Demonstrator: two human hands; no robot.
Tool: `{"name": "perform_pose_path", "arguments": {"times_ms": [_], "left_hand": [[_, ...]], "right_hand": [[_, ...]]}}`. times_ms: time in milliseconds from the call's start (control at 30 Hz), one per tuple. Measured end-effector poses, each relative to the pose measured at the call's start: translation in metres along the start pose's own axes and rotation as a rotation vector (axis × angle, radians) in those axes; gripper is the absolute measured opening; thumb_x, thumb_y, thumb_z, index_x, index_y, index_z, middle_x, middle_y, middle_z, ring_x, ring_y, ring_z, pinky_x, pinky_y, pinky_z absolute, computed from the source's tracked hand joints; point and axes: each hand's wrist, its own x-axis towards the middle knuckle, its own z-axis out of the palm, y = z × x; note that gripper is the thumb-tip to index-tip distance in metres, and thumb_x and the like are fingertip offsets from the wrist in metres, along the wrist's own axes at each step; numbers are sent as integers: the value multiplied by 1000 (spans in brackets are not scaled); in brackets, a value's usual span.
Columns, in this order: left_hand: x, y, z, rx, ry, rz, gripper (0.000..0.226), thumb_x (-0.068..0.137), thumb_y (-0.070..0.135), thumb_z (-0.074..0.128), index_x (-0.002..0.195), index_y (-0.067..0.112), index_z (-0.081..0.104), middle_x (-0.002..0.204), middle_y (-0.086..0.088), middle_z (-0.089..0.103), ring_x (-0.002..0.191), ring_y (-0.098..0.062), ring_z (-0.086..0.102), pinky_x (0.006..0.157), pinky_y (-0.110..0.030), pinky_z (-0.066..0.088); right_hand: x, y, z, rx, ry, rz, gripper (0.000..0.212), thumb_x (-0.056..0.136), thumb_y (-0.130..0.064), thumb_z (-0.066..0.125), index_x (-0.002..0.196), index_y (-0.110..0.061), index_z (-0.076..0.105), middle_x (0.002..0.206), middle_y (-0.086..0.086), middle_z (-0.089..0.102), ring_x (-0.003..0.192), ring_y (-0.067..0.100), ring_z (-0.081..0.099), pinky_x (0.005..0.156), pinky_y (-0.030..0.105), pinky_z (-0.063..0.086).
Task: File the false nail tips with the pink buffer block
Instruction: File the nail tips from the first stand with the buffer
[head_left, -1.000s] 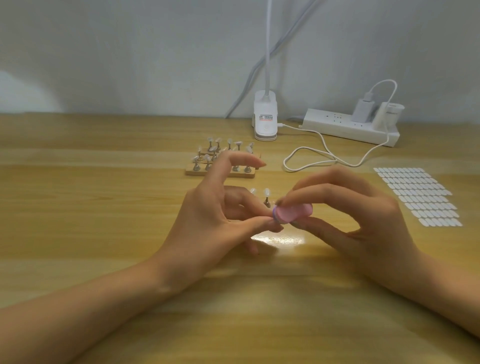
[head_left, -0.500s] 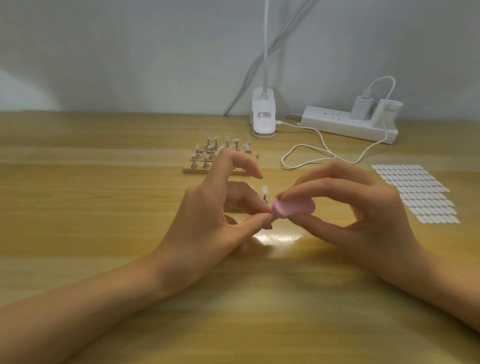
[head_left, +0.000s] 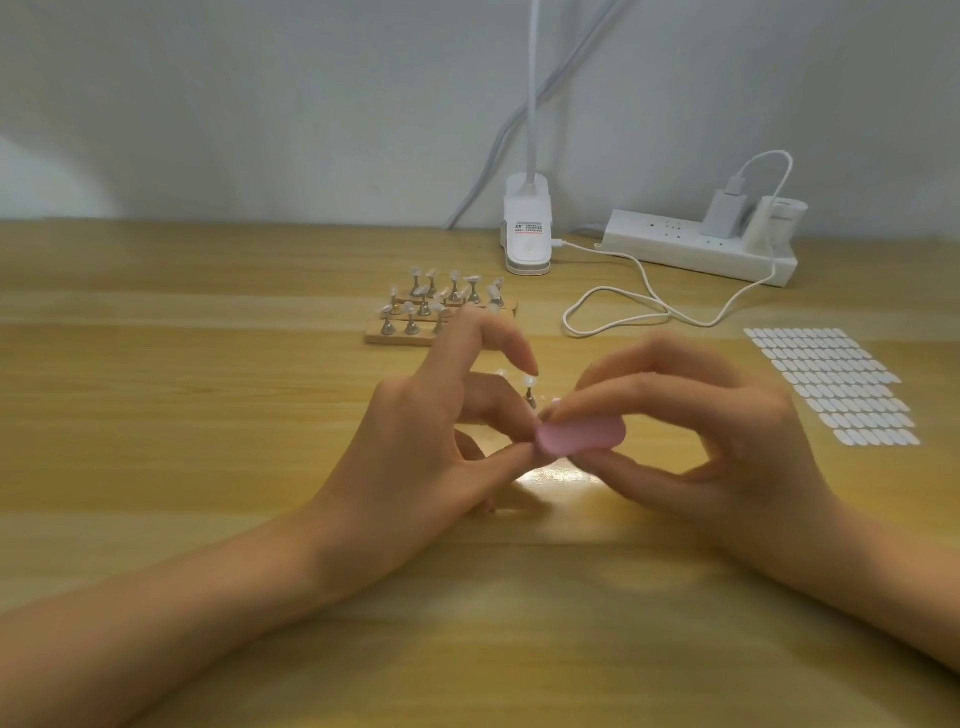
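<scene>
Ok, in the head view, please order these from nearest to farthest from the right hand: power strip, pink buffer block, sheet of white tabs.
1. pink buffer block, pinched in the fingers of the right hand.
2. sheet of white tabs, flat on the table, to the hand's right.
3. power strip, at the table's back edge.

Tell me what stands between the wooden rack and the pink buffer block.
In the head view, two loose nail-tip stands: one upright just behind the pink buffer block, another partly hidden by the left hand.
</scene>
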Motion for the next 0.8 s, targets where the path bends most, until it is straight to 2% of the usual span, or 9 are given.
{"name": "perform_pose_path", "arguments": {"times_ms": [200,333,667,800], "left_hand": [[1,1,0,17,10,-15,46,80,12,81,106,25,45,77,5,75,56,0,65,47,-17,48],[0,0,-1,-2,20,-24,45,79,16,80,104,27,45,76,6,75,72,-8,74,49,-20,52],[0,0,0,22,-7,33,43,82,16,79,105,28,44,79,7,75,73,-7,72,48,-21,52],[2,-1,-1,-173,-8,-39,45,81,11,79,106,29,45,83,-3,75,83,-23,76,48,-26,54]], "right_hand": [[0,-1,1,-29,-6,-19,14,86,-17,78,99,-15,76,96,0,66,91,14,65,81,26,51],[0,1,-1,8,18,26,16,87,-22,74,102,-14,74,97,5,66,94,17,65,82,29,51],[0,0,2,9,-1,18,15,89,-23,73,102,-16,75,98,0,66,94,14,65,83,25,50],[2,8,-3,87,69,131,15,90,-21,73,104,-16,73,97,6,70,93,22,65,81,36,50]]}}
